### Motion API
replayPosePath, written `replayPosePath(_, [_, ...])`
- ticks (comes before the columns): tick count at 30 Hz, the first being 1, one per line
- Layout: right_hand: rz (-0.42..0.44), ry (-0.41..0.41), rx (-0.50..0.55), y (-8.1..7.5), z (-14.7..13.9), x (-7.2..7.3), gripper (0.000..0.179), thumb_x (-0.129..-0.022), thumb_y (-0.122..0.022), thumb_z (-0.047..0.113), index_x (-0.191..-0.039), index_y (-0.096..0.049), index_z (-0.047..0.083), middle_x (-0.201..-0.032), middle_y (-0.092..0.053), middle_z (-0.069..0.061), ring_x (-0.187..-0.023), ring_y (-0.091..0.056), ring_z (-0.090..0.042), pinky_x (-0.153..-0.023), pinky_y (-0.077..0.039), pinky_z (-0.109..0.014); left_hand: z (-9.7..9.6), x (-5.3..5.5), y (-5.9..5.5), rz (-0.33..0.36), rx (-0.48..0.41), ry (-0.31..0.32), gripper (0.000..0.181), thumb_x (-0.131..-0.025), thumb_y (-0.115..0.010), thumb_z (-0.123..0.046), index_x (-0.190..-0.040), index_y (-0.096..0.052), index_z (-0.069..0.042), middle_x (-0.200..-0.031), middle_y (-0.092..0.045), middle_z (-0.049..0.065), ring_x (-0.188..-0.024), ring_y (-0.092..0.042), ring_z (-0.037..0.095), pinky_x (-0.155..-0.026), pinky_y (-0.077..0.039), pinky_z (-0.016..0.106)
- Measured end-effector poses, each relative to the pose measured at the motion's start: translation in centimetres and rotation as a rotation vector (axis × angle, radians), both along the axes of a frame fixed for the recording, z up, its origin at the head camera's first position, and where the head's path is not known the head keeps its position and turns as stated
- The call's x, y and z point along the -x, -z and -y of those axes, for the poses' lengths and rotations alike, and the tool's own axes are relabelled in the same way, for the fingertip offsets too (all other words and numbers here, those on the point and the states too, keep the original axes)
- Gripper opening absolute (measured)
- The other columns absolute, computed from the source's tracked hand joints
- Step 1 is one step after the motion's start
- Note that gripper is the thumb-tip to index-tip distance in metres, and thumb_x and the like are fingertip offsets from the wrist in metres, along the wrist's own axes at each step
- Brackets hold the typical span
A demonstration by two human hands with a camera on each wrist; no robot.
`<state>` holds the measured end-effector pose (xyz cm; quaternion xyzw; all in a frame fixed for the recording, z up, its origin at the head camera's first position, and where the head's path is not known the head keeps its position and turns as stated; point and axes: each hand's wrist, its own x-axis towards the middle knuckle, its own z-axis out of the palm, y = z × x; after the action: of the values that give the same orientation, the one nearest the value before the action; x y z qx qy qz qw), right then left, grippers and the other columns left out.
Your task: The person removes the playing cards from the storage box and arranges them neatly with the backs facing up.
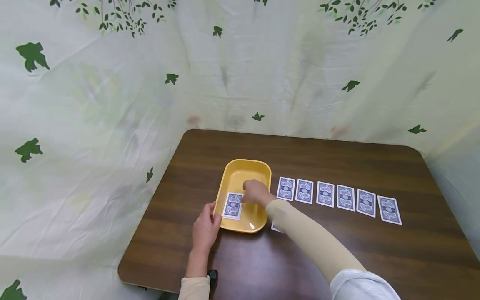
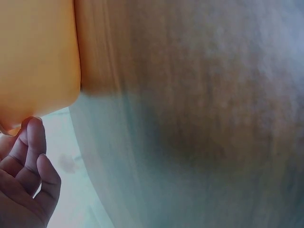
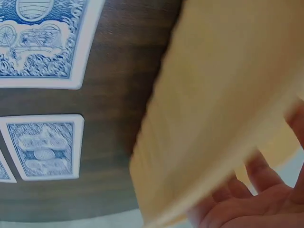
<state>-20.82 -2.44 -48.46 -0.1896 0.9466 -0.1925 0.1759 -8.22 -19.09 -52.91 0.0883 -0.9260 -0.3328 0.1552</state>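
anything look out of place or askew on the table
One card lies apart from the six-card row, by the near right corner of the yellow tray, mostly hidden behind the right forearm. It looks like a stray, though the arm may hide others. Nothing looks spilled or damaged.

You were in a small cloth-walled nook, apparently indoors; whether it stood in a home, an office or a lab could not be told. Pale, creased fabric (image 1: 112, 104) hung behind your table (image 1: 157, 241) and along both sides. It was printed with leafy sprigs (image 1: 354, 16) at the top and scattered dark-green bird-like shapes (image 1: 32, 55). The table had a dark wood-grain top with rounded corners, close against the cloth. Everyday playing cards (image 1: 325, 194) and a yellow tray (image 1: 243, 171) on it looked homely.
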Motion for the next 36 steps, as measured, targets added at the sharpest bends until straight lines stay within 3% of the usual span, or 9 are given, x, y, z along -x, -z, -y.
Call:
replayPosePath(4, [-0.018, -0.023, -0.1, 0.9, 0.6, -0.1, 0.038, -0.074, -0.081, 0.032, -0.099, -0.066, 0.007, -0.093, -0.063, -0.009, -0.086, -0.057, -0.025, -0.078, -0.047, -0.039, 0.0, -0.1, 0.0, 0.001, -0.005, 0.003, 0.035, -0.087, -0.057, -0.011, -0.121, -0.061, -0.003, -0.066, -0.049, -0.001, -0.055, -0.046, 0.017, -0.051, -0.037, 0.034])
replayPosePath(9, [-0.081, -0.076, -0.189, 1.3, 1.0, -0.8, 0.057, -0.069, -0.084, 0.04, -0.113, -0.066, 0.009, -0.099, -0.058, -0.011, -0.086, -0.057, -0.026, -0.074, -0.048, -0.04, 0.0, 0.0, 0.1, -0.011, 0.005, 0.001, 0.036, -0.086, -0.058, -0.011, -0.121, -0.061, -0.003, -0.067, -0.049, -0.001, -0.056, -0.047, 0.017, -0.052, -0.038, 0.034])
replayPosePath(12, [-0.114, -0.086, -0.22, 1.4, 1.4, -1.2, 0.055, -0.067, -0.086, 0.035, -0.112, -0.067, 0.011, -0.1, -0.057, -0.012, -0.087, -0.059, -0.03, -0.068, -0.05, -0.042, 0.0, 0.0, 0.1, -0.018, 0.007, 0.004, 0.035, -0.086, -0.058, -0.012, -0.12, -0.061, -0.003, -0.067, -0.049, -0.001, -0.056, -0.047, 0.017, -0.051, -0.038, 0.034])
replayPosePath(17, [-0.091, -0.04, -0.215, 1.3, 2.3, -1.8, 0.043, -0.069, -0.083, 0.028, -0.105, -0.067, 0.011, -0.095, -0.055, -0.01, -0.084, -0.059, -0.031, -0.063, -0.051, -0.044, 0.1, 0.0, 0.1, -0.03, 0.009, 0.004, 0.035, -0.085, -0.058, -0.011, -0.119, -0.061, -0.003, -0.066, -0.049, -0.002, -0.055, -0.047, 0.017, -0.051, -0.038, 0.034])
replayPosePath(22, [-0.019, 0.025, -0.206, 1.1, 3.3, -2.3, 0.054, -0.067, -0.086, 0.04, -0.108, -0.065, 0.011, -0.098, -0.053, -0.01, -0.084, -0.058, -0.03, -0.065, -0.051, -0.048, 0.1, -0.1, 0.2, -0.019, 0.011, 0.007, 0.036, -0.086, -0.058, -0.012, -0.12, -0.061, -0.004, -0.067, -0.048, -0.002, -0.055, -0.046, 0.017, -0.051, -0.037, 0.034])
replayPosePath(31, [-0.067, 0.074, -0.213, 1.9, 4.2, -2.7, 0.076, -0.055, -0.095, 0.028, -0.114, -0.055, 0.002, -0.101, -0.052, -0.015, -0.086, -0.059, -0.038, -0.057, -0.052, -0.049, 0.1, 0.0, 0.3, -0.038, 0.012, 0.015, 0.036, -0.085, -0.058, -0.011, -0.12, -0.061, -0.003, -0.066, -0.048, -0.002, -0.055, -0.046, 0.017, -0.051, -0.037, 0.034])
replayPosePath(36, [-0.091, 0.111, -0.167, 2.3, 4.0, -2.2, 0.065, -0.064, -0.09, 0.019, -0.113, -0.05, 0.003, -0.097, -0.056, -0.015, -0.08, -0.062, -0.031, -0.056, -0.053, -0.046, 0.2, 0.0, 0.3, -0.021, 0.008, 0.009, 0.035, -0.086, -0.058, -0.011, -0.121, -0.061, -0.003, -0.066, -0.048, -0.001, -0.055, -0.045, 0.016, -0.051, -0.037, 0.033])
